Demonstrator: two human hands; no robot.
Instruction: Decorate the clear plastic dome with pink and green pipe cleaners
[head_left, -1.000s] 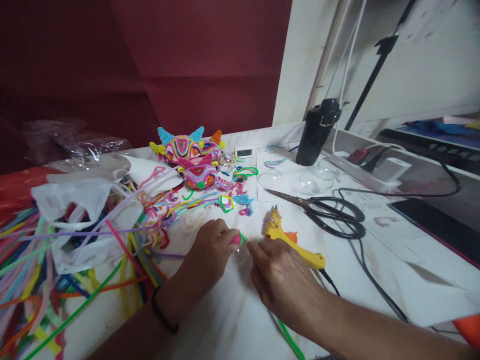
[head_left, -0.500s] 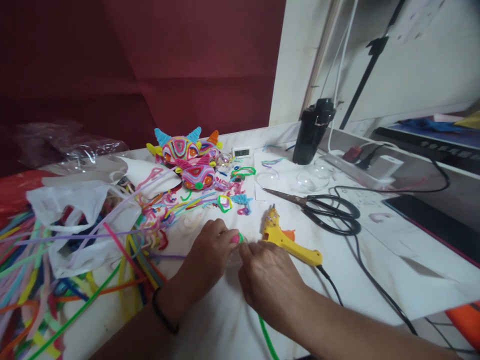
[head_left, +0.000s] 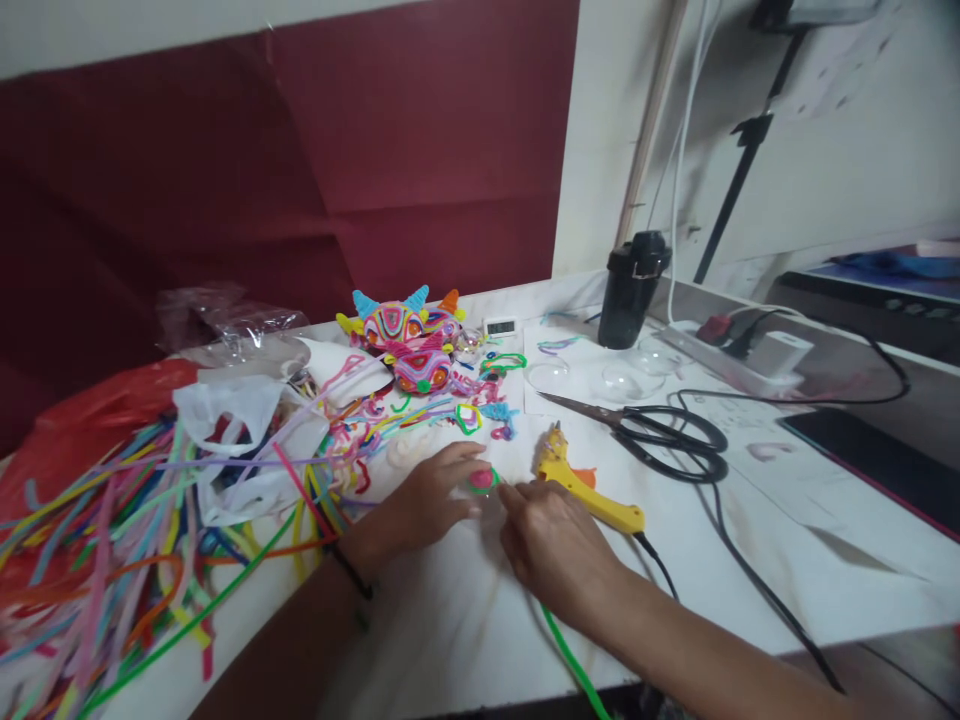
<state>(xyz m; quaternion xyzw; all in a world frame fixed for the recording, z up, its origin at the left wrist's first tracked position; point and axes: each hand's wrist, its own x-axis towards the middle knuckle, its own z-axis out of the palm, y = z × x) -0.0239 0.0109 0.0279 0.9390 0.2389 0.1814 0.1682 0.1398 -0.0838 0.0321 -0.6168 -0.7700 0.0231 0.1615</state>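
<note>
A small pink piece ringed with green [head_left: 482, 480] lies between my two hands, over the white table. My left hand [head_left: 431, 495], with a black band at the wrist, is beside it with thumb and fingers spread apart. Closed in a pinch, my right hand [head_left: 551, 535] is at the right side of the piece, seemingly on the green strand. A long green pipe cleaner [head_left: 570, 655] runs out from under that hand to the table's front edge. Just right of my right hand lies a yellow glue gun [head_left: 589, 495].
Black-handled scissors [head_left: 667, 430], clear domes [head_left: 621, 380] and a black bottle [head_left: 634, 290] stand or lie behind at right. Colourful woven animal heads [head_left: 420, 345] sit at the back. Loose pipe cleaners [head_left: 142, 530] cover the left. A phone [head_left: 862, 455] lies far right.
My left hand has let go of the pink and green piece and its fingers have opened. The camera view has shifted, so the table's things appear further right and slightly lower.
</note>
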